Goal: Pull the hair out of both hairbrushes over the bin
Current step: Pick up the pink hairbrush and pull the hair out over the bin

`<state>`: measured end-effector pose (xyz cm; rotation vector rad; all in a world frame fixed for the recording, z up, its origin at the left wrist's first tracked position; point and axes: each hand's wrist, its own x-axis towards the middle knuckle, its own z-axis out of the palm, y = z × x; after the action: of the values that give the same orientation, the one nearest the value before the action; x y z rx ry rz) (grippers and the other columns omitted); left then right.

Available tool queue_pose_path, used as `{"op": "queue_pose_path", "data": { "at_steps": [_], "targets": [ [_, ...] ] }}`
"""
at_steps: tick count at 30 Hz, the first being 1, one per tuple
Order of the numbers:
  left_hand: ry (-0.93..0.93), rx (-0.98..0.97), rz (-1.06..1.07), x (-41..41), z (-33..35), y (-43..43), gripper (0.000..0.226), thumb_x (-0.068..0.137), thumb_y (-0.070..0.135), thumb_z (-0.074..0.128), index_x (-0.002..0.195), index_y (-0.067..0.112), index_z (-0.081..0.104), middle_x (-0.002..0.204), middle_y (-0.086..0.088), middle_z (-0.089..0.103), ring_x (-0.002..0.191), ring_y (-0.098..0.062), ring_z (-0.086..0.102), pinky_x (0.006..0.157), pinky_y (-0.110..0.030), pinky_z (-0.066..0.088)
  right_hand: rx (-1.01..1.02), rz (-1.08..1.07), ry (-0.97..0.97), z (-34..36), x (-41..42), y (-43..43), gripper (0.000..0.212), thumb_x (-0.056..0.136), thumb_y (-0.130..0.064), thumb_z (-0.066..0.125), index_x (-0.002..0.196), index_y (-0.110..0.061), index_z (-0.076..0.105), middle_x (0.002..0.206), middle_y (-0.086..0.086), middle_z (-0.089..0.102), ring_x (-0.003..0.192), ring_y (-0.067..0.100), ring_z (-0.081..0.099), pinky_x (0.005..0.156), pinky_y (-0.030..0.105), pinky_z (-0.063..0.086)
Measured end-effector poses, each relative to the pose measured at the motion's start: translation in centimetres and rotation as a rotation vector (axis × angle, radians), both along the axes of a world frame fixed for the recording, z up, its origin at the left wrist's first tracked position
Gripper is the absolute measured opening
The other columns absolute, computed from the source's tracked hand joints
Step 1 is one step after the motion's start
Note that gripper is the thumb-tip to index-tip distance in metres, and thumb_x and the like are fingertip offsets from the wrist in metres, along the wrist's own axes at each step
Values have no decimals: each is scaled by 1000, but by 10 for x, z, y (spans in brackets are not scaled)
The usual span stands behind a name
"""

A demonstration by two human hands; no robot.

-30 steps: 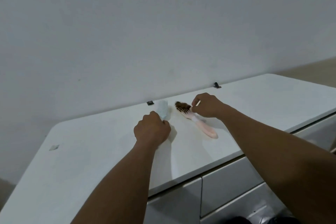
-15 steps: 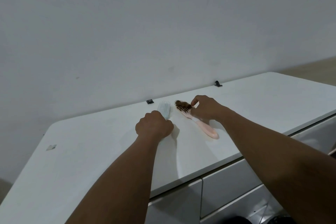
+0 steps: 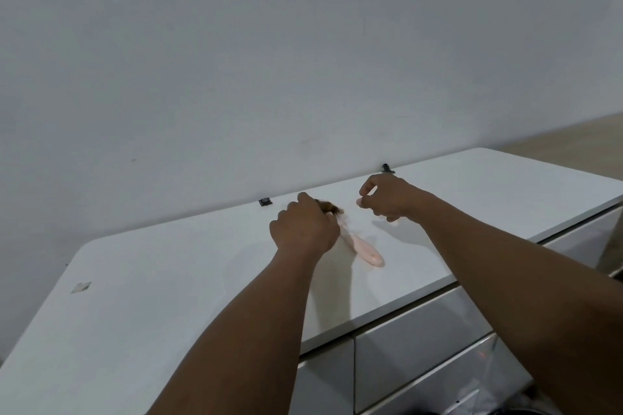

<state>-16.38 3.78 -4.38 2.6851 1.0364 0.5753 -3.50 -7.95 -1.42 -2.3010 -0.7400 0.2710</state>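
Hands (image 3: 303, 229) shifted; one pink hairbrush (image 3: 364, 248).

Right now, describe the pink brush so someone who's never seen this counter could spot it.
On the white counter below the grey wall, look just past the left hand. The pink brush lies flat there, handle towards the counter's front edge, its head mostly hidden by that hand. Only it carries a clump of brown hair.

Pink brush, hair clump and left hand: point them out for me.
Pink brush (image 3: 367, 251): head view, on its handle.
Hair clump (image 3: 326, 205): head view, on the brown tuft.
Left hand (image 3: 303, 229): head view, on its back.
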Motion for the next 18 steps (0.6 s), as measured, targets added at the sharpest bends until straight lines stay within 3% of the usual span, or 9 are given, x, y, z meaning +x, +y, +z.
{"op": "queue_pose_path", "data": {
  "at_steps": [4, 6, 10, 15, 18],
  "targets": [
    [5, -126, -30, 15, -6, -15, 48, 92, 53, 49, 125, 18, 49, 124, -4, 57, 116, -28, 56, 84, -34, 40, -12, -8, 26, -6, 13, -1, 19, 93, -23, 59, 111, -17, 60, 110, 14, 71, 89, 21, 66, 74, 35, 55],
    [18, -174, -41, 22, -10, -17, 54, 89, 61, 51, 126, 22, 51, 125, -2, 59, 117, -27, 57, 90, -36, 41, -18, -11, 40, -11, 19, 1, 18, 93, -23, 58, 110, -19, 60, 110, 13, 72, 93, 22, 70, 76, 35, 57],
    [107, -164, -18, 35, -17, -16, 64, 82, 72, 53, 121, 21, 57, 120, -1, 62, 114, -26, 60, 86, -37, 42, -30, -15, 67, -20, 29, 4, 20, 93, -22, 58, 113, -19, 60, 105, 10, 71, 93, 21, 73, 78, 36, 58],
    [110, -156, -20, 41, -20, -8, 41, 83, 49, 56, 113, 20, 58, 115, -3, 61, 108, -26, 60, 77, -34, 39, -29, -38, 98, -33, 39, 9, 19, 91, -22, 60, 110, -17, 60, 85, 12, 71, 71, 22, 61, 63, 29, 49],
    [85, -154, -14, 40, -20, -4, 36, 86, 45, 54, 110, 19, 57, 114, -3, 61, 108, -28, 60, 75, -33, 38, -29, -30, 103, -35, 40, 9, 16, 92, -22, 61, 106, -17, 60, 80, 9, 68, 69, 21, 58, 61, 27, 45]
  ]
}}
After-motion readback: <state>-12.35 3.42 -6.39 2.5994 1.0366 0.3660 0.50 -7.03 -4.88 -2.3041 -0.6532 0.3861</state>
